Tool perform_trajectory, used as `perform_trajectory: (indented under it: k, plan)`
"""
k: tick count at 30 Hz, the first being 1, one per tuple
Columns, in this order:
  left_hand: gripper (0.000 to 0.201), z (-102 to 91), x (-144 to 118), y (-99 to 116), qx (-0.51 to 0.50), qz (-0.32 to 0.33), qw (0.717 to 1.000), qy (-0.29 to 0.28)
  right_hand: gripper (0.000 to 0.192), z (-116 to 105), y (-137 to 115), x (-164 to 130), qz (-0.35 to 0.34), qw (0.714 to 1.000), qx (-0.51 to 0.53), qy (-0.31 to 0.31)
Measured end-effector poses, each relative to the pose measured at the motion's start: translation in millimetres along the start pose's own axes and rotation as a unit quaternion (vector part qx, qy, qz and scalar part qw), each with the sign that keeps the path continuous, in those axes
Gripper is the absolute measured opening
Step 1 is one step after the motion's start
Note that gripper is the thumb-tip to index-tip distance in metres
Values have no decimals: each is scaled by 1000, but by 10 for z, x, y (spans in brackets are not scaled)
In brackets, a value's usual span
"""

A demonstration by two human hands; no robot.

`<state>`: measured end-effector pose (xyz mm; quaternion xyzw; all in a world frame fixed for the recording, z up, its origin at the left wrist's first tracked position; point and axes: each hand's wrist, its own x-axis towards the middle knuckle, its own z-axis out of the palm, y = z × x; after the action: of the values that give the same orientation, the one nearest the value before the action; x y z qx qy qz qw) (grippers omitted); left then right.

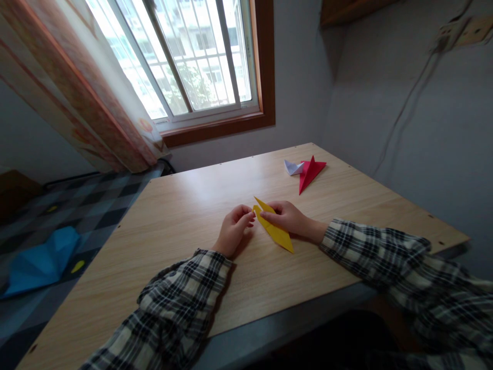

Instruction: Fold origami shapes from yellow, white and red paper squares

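Note:
A yellow folded paper point(278, 234), long and pointed at its ends, is held slanted above the wooden table. My right hand point(287, 215) grips it from the right, thumb on the near face and fingers behind. At the paper's upper left end, my left hand point(234, 226) is closed, with thumb and fingertips pinched at a small yellow corner. Some of the left fingertips are hard to make out there. Beyond my right hand, a red folded paper point(310, 173) with pointed tips lies against a small white paper boat point(292, 167).
The light wooden table point(185, 221) meets the wall near a barred window point(192, 61). On the left, a blue creased paper point(44, 259) rests on a checked cloth point(115, 198) beside a curtain point(96, 103). A cord point(400, 110) hangs from the socket at right.

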<state>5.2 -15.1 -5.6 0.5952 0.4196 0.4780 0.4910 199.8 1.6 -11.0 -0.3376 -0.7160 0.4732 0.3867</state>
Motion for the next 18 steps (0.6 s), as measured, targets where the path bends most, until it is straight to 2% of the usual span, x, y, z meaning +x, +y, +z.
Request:
perform_trajectory:
  k: [18]
  plan:
    - [17, 12, -19, 52, 12, 1, 1000, 3, 39, -8, -1, 0, -5, 1000, -2, -6]
